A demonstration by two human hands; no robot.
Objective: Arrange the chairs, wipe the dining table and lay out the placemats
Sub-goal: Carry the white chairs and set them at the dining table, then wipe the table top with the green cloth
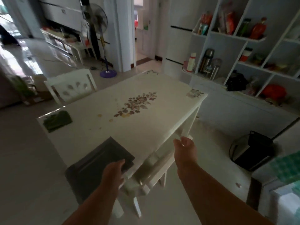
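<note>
Hands (184,146) gripping white chair (151,169)

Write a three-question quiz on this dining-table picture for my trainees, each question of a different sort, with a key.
1. True or false: the green cloth lies folded on a chair seat.
2. Which hand rests on the dark placemats? A left hand; B right hand.
3. Fill in: brown stains lie beside the table's ______ pattern.

Key: 1 false, it lies on the table; 2 A; 3 flower.
</note>
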